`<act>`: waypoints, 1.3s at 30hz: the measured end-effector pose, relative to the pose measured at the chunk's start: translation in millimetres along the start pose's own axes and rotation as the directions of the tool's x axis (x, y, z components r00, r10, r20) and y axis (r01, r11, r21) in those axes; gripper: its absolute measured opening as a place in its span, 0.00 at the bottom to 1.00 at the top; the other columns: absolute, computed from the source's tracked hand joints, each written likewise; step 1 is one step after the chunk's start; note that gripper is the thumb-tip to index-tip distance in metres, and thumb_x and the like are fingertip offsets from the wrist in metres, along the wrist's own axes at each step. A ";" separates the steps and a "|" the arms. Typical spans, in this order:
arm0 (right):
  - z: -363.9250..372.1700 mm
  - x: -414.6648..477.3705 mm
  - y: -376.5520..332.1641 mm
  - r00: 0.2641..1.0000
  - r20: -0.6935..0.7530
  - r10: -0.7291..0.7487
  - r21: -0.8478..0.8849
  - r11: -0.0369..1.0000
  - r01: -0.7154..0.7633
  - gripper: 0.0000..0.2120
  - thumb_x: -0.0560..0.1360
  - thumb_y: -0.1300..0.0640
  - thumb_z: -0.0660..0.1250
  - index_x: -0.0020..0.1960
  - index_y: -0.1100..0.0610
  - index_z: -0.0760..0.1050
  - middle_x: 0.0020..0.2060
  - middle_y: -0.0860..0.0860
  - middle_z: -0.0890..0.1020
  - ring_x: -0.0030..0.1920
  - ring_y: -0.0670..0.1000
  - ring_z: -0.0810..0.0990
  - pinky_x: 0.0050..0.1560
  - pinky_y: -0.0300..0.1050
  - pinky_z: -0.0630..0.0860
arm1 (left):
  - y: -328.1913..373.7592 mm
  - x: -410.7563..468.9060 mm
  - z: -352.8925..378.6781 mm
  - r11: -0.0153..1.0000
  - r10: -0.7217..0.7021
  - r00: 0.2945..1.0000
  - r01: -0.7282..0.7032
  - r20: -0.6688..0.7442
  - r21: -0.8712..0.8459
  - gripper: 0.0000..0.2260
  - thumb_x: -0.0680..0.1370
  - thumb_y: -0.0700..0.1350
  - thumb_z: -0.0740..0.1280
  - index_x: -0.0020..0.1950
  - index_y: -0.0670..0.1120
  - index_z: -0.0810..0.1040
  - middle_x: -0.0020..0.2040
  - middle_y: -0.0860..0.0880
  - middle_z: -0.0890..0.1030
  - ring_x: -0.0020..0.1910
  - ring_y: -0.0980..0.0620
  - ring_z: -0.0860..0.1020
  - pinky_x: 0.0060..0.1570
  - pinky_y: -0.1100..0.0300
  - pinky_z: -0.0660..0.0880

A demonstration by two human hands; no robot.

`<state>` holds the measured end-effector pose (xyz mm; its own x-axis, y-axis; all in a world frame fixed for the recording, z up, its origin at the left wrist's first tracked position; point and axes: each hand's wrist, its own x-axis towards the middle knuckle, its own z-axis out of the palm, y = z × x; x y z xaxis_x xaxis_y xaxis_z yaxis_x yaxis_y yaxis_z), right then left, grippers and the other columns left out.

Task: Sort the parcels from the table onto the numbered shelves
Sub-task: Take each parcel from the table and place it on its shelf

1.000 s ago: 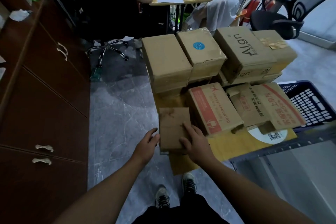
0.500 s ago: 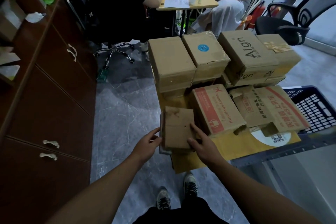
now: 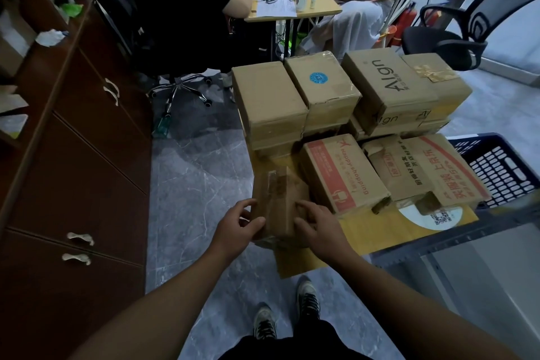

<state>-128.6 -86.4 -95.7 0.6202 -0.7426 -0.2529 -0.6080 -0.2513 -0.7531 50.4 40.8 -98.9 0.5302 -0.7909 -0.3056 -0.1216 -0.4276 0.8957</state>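
A small brown cardboard parcel with old tape marks sits tilted at the near left corner of the yellow table. My left hand grips its left side, and my right hand grips its right side. Behind it lie a red-printed parcel and a torn one with red lettering. Further back stand several bigger brown boxes, one with a blue sticker and one marked Align.
A dark wooden cabinet runs along the left. A grey metal shelf frame and a dark blue plastic crate are at the right. Two people sit at a desk beyond the boxes, with office chairs nearby.
Both hands have closed around the small parcel's sides and tipped it up off the table. The view has shifted slightly.
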 end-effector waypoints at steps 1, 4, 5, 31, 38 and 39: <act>1.6 -0.3 -3.6 1.000 -0.015 0.005 0.072 0.997 -0.004 0.22 0.81 0.46 0.63 0.74 0.46 0.67 0.66 0.52 0.74 0.62 0.50 0.75 0.63 0.52 0.76 | 1.0 -0.8 0.7 1.000 0.015 1.000 -0.015 -0.001 0.023 0.17 0.78 0.49 0.68 0.67 0.54 0.72 0.53 0.50 0.78 0.49 0.52 0.80 0.41 0.65 0.79; 3.5 -1.5 -7.9 0.999 -0.046 0.024 0.212 0.977 -0.014 0.26 0.79 0.42 0.65 0.75 0.43 0.63 0.63 0.49 0.75 0.61 0.48 0.76 0.60 0.52 0.79 | 4.6 -4.0 4.8 0.995 0.067 0.997 -0.065 -0.024 0.072 0.15 0.79 0.46 0.67 0.66 0.53 0.73 0.48 0.53 0.79 0.47 0.56 0.79 0.39 0.71 0.75; 4.6 -2.4 -7.1 0.998 -0.063 0.013 0.200 0.980 0.000 0.27 0.78 0.42 0.66 0.75 0.42 0.62 0.64 0.48 0.74 0.61 0.48 0.76 0.60 0.52 0.79 | 5.7 -4.5 6.3 0.994 0.082 0.996 -0.080 -0.034 0.073 0.16 0.79 0.45 0.67 0.66 0.53 0.73 0.47 0.54 0.79 0.47 0.57 0.79 0.40 0.72 0.74; -2.1 -28.7 12.8 0.972 0.125 0.197 0.609 0.758 -0.232 0.20 0.85 0.52 0.59 0.72 0.33 0.63 0.67 0.46 0.71 0.62 0.50 0.77 0.50 0.42 0.81 | -10.4 -2.2 16.2 0.988 -0.100 0.974 0.121 0.201 -0.097 0.20 0.79 0.49 0.67 0.70 0.59 0.66 0.60 0.51 0.76 0.58 0.53 0.76 0.51 0.58 0.79; -6.3 -19.4 10.0 0.984 -0.110 0.138 0.110 0.986 -0.126 0.19 0.82 0.46 0.62 0.72 0.46 0.71 0.63 0.52 0.73 0.63 0.51 0.74 0.61 0.47 0.72 | -12.5 -4.0 11.8 0.998 -0.026 0.997 0.031 0.075 -0.062 0.19 0.78 0.46 0.70 0.67 0.54 0.71 0.55 0.49 0.79 0.50 0.52 0.81 0.41 0.61 0.81; -5.3 -19.6 7.1 0.985 -0.112 0.131 0.101 0.988 -0.120 0.20 0.81 0.45 0.62 0.72 0.46 0.71 0.62 0.52 0.74 0.62 0.51 0.75 0.61 0.49 0.73 | -13.0 -4.1 11.5 0.998 -0.016 0.997 0.020 0.072 -0.051 0.19 0.78 0.45 0.70 0.67 0.54 0.71 0.54 0.48 0.79 0.50 0.52 0.81 0.40 0.61 0.81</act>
<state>-147.7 -76.9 -92.9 0.4758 -0.8340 -0.2796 -0.6244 -0.0964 -0.7751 40.1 44.6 -113.0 0.4703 -0.8133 -0.3425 -0.0680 -0.4203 0.9048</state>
